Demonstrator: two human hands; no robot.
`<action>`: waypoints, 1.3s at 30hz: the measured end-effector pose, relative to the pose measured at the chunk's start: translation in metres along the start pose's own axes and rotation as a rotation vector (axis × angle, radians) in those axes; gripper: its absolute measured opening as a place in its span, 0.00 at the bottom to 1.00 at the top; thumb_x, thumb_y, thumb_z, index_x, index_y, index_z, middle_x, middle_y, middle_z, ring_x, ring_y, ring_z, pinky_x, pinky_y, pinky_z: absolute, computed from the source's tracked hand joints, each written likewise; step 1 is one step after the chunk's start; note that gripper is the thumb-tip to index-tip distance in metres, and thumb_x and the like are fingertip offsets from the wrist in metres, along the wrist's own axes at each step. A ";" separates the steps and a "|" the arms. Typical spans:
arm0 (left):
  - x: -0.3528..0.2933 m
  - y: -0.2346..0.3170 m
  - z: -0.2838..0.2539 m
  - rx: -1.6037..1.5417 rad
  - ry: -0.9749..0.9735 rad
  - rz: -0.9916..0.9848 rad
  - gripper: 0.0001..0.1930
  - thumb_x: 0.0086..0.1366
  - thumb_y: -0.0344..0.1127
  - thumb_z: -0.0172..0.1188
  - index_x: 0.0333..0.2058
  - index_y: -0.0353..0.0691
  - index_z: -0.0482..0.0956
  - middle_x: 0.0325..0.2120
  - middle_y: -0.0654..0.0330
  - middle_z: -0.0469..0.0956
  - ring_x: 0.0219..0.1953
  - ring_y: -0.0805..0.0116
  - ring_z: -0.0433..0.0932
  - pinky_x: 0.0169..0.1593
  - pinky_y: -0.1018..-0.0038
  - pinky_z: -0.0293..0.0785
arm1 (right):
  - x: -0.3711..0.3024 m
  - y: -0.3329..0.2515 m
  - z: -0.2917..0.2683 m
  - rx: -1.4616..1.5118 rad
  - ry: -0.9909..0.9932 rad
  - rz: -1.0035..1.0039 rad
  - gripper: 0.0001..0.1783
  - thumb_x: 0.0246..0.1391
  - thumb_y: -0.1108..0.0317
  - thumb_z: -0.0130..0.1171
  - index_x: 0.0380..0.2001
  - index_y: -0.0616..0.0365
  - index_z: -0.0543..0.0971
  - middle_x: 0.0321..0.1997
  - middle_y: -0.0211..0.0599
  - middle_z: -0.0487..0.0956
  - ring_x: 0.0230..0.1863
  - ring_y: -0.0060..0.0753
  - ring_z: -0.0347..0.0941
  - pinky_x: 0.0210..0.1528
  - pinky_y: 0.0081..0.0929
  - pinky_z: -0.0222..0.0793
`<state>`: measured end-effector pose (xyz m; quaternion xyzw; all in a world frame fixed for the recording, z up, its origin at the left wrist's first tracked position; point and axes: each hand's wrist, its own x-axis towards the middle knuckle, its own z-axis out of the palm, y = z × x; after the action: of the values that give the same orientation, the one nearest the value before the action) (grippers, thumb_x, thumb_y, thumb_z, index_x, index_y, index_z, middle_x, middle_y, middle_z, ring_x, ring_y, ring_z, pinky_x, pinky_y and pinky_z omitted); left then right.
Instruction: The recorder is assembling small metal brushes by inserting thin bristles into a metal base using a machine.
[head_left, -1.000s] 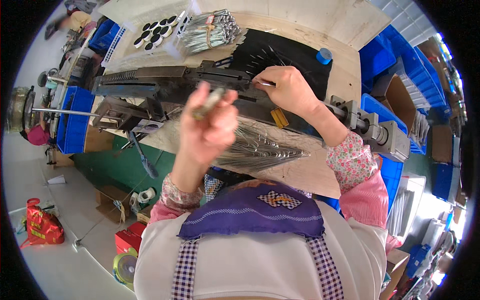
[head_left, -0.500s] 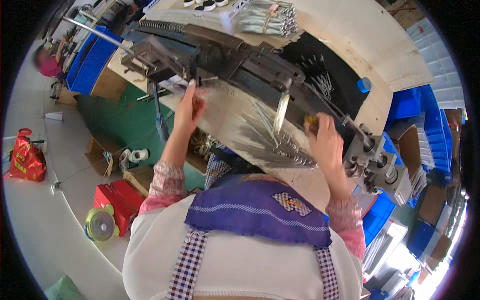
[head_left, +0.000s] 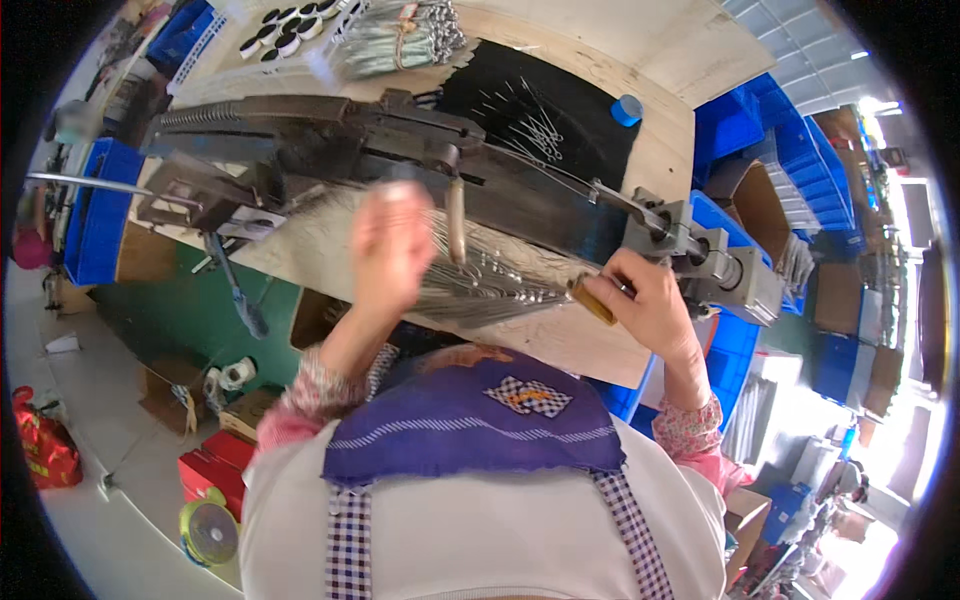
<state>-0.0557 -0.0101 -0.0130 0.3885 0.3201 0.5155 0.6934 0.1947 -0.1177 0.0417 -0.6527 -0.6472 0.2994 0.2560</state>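
My right hand (head_left: pixel 650 305) is closed around a short yellow-brown piece (head_left: pixel 597 300), whose kind I cannot make out. It is near the right end of a pile of thin metal rods (head_left: pixel 490 285) lying on the wooden bench. My left hand (head_left: pixel 392 245) is raised over the pile's left part, its fingers smeared by motion. Beyond both hands runs a long dark metal machine (head_left: pixel 340 145) with a pale upright handle (head_left: pixel 457 220). At the machine's right end sits a grey metal block with shafts (head_left: pixel 735 275).
Behind the machine, several looped rods (head_left: pixel 540 135) lie on a black mat (head_left: pixel 590 110) near a blue cap (head_left: pixel 626 110). A tied rod bundle (head_left: pixel 400 40) and a white basket (head_left: pixel 240 70) stand at the back left. Blue bins (head_left: pixel 790 150) are at the right.
My view has shifted to the right. My left hand has left the machine's left end and moved over the rods. My right hand has brought the yellow-brown piece nearer, to the pile's right end.
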 end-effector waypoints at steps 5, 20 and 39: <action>0.035 -0.038 0.081 -0.101 -0.436 -0.644 0.15 0.70 0.44 0.50 0.29 0.39 0.68 0.13 0.71 0.57 0.11 0.80 0.53 0.15 0.79 0.48 | 0.010 -0.013 -0.025 -0.070 0.066 0.083 0.14 0.52 0.63 0.65 0.25 0.63 0.74 0.17 0.42 0.73 0.17 0.27 0.66 0.22 0.26 0.62; 0.031 -0.049 0.071 -0.050 -0.001 -0.347 0.12 0.70 0.41 0.50 0.29 0.42 0.73 0.13 0.71 0.61 0.13 0.80 0.55 0.20 0.80 0.53 | 0.135 0.002 0.003 -0.026 -0.090 -0.266 0.12 0.51 0.73 0.54 0.39 0.64 0.79 0.32 0.49 0.80 0.33 0.45 0.78 0.38 0.34 0.72; 0.048 -0.019 0.061 -0.841 -0.175 -0.549 0.42 0.65 0.66 0.41 0.55 0.25 0.58 0.54 0.44 0.64 0.62 0.54 0.61 0.66 0.62 0.56 | 0.130 -0.018 -0.043 -0.518 0.043 -0.236 0.17 0.55 0.61 0.53 0.48 0.50 0.78 0.52 0.48 0.74 0.44 0.50 0.69 0.48 0.39 0.67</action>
<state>0.0172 0.0203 -0.0022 0.0189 0.1159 0.3642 0.9239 0.2111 0.0148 0.0769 -0.6228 -0.7679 0.0786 0.1275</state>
